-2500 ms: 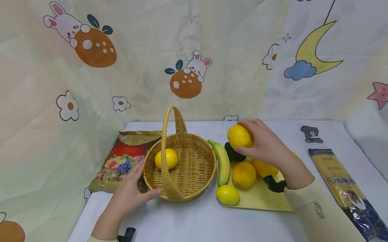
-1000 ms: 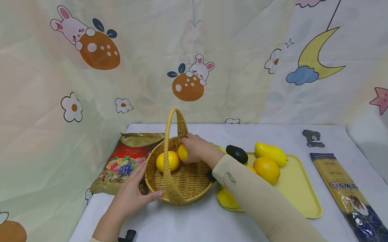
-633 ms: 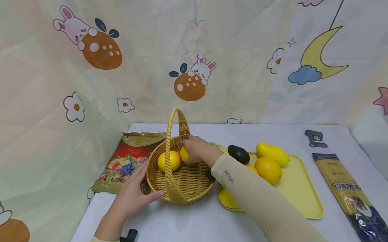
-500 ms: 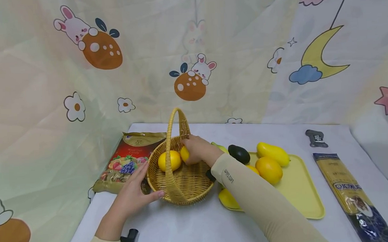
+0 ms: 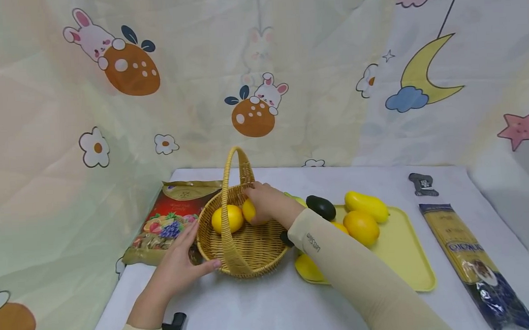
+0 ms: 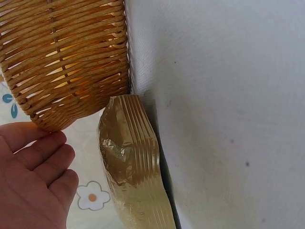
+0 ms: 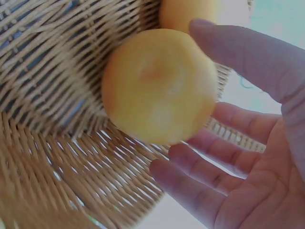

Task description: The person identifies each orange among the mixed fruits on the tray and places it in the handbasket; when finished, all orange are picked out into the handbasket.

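A woven basket with a tall handle stands in the middle of the table. My right hand reaches inside it, thumb and fingers around a round yellow fruit. Another yellow fruit lies in the basket to the left, behind the handle. My left hand is at the basket's left side with fingers spread; in the left wrist view its fingertips touch the wicker rim, the hand otherwise unfolded.
A red and gold candy bag lies left of the basket. To the right, a yellow tray holds a dark avocado, a mango-like fruit and an orange fruit. Farther right are a gold-blue packet and a small grey object.
My right hand has carried the yellow fruit from above the tray into the basket. Over the last second it has hardly moved. My left hand has stayed at the basket's side.
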Tool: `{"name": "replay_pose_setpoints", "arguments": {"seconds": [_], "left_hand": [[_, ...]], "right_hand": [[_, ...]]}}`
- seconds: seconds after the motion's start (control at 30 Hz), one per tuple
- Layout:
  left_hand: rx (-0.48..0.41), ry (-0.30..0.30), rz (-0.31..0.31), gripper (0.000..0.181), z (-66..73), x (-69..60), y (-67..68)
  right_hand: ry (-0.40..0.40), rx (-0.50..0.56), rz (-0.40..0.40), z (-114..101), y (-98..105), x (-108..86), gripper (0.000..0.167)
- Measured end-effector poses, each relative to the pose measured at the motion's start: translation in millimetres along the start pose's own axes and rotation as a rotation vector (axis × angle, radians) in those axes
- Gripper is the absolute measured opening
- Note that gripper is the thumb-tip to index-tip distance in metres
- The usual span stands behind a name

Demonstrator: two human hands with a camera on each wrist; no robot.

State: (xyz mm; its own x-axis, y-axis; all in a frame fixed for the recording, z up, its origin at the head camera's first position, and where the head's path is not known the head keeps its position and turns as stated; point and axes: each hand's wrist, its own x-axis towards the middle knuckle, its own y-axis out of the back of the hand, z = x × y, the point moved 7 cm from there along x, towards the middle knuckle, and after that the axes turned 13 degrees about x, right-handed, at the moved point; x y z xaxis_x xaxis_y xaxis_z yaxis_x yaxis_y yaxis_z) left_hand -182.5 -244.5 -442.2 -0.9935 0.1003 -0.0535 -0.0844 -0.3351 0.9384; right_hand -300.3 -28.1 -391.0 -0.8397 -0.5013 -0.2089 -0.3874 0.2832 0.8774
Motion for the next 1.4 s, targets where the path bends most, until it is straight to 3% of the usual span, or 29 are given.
{"name": "replay_pose_setpoints", "arguments": {"seconds": [0.2,0.43,0.73,1.0,1.4], "left_hand": [[0.011,-0.012,0.011,0.131,0.3,2.0,1.4],[0.021,-0.025,0.012,0.131,-0.2,2.7,-0.5],[0.019,-0.041,0.018,0.131,0.0,2.0,1.0],[0.024,-0.043,0.02,0.131,1.3,1.9,0.4],[0.027,-0.036,0.017,0.131,-0.5,2.7,0.2]], "right_hand": [[0.023,0.013,0.066,-2.9,23.6,-21.5,0.089],[0.052,0.081,0.184,0.1,65.3,-70.9,0.092],[0.051,0.128,0.338,28.1,98.4,-131.2,0.091],[-0.047,0.16,0.421,71.2,102.1,-169.1,0.089],[-0.15,0.226,0.463,130.7,81.4,-212.6,0.084]]}}
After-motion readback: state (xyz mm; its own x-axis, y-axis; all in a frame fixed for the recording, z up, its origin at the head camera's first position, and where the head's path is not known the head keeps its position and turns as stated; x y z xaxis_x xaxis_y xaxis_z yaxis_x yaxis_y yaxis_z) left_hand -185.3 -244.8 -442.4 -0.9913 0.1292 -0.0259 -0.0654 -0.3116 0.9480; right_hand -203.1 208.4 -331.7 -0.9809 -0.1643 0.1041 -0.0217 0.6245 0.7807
